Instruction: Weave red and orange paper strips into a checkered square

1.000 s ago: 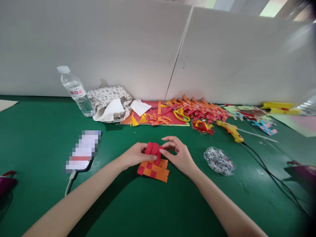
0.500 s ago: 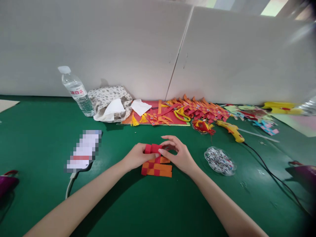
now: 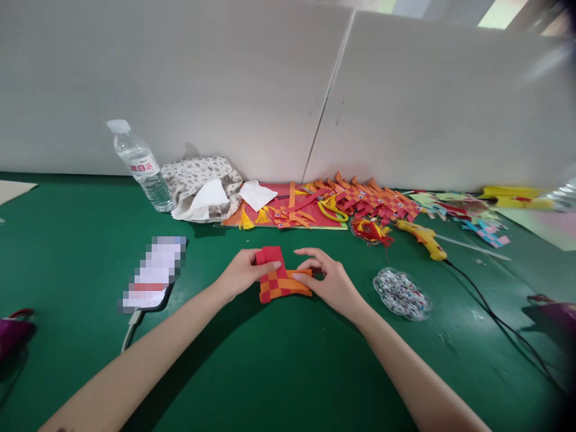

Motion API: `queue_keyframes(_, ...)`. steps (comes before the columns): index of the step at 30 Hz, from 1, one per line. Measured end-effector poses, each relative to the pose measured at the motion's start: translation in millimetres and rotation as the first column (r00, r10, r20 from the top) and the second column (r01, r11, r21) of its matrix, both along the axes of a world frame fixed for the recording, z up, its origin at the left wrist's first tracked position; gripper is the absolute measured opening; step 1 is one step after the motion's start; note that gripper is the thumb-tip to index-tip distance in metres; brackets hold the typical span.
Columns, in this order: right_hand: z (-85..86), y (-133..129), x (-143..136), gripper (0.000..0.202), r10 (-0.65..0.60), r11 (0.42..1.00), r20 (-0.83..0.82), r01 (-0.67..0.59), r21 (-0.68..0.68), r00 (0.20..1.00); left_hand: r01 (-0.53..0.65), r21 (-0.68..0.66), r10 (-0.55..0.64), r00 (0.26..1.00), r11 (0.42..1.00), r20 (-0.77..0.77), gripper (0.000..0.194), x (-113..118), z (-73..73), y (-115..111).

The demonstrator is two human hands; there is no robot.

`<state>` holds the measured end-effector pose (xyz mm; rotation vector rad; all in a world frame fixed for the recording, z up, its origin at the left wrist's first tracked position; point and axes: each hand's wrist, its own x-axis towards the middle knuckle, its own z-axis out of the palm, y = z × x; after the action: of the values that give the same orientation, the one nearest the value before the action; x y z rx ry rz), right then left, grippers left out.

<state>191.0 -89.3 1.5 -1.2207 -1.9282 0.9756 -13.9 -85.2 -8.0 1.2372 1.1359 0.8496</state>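
Observation:
A woven paper piece (image 3: 273,282) in red and orange is held above the green table. Its red strips point up and its orange strips stick out to the right. My left hand (image 3: 243,273) pinches the left side, the thumb lying across the red strips. With thumb and fingers, my right hand (image 3: 326,276) grips the orange strip ends at the right; some of its fingertips are hidden behind the paper.
A bottle (image 3: 146,171), a tissue bag (image 3: 202,180) and finished woven fish (image 3: 373,198) line the wall. On the right lie a yellow glue gun (image 3: 423,238) with its cord and a dish of googly eyes (image 3: 401,294). A phone (image 3: 155,273) lies left on the green table (image 3: 252,372).
The woven piece has tilted and shifted slightly left and up, and its orange strips are drawn closer together. My left hand has moved a little left and up with it.

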Motion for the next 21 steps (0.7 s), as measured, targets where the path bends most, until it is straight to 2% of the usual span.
queue_keyframes(5,0.6,-1.4,-0.6,0.038,0.017,1.000,-0.019,-0.017,0.022,1.000,0.020,0.027,-0.020,1.000,0.999,-0.009,0.030,0.7,2.2,-1.3)
queue_keyframes(10,0.5,-5.6,-4.0,0.041,0.057,0.998,-0.007,-0.057,-0.036,0.998,0.027,0.038,-0.027,1.000,0.999,0.002,0.032,5.2,5.2,-4.7)
queue_keyframes(15,-1.2,-1.8,-2.6,0.034,-0.055,0.998,0.000,0.055,-0.003,0.998,0.026,0.035,-0.030,0.994,0.999,0.104,0.037,3.7,6.7,-1.9)
queue_keyframes(21,-2.2,1.0,-1.4,0.029,-0.089,0.996,0.009,0.089,-0.018,0.996,-0.046,-0.004,0.046,0.998,0.999,0.030,0.033,-0.6,6.1,1.1)
